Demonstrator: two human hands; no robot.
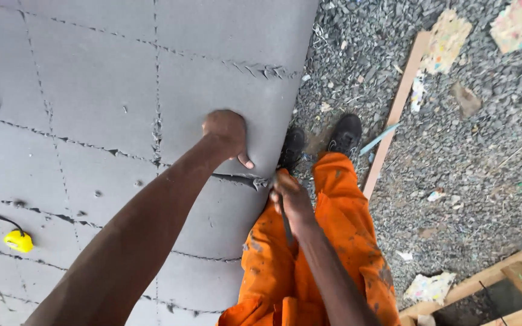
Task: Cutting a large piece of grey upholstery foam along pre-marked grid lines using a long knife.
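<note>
A large grey foam board (92, 90) with scored, jagged cut lines fills the left of the head view. My left hand (227, 134) presses on its right edge, fingers curled, thumb hooked over the rim. My right hand (289, 202) sits just off that edge by a ragged cut, shut on a thin dark blade tool (286, 228) whose shaft runs down along my wrist. Below are my orange trousers (333, 241) and black shoes (345, 134).
A yellow tape measure (18, 241) lies on the board at the left. Grey gravel (466, 157) covers the ground on the right, with a long wooden strip (394, 115), board scraps and a timber frame (502, 278) at the lower right.
</note>
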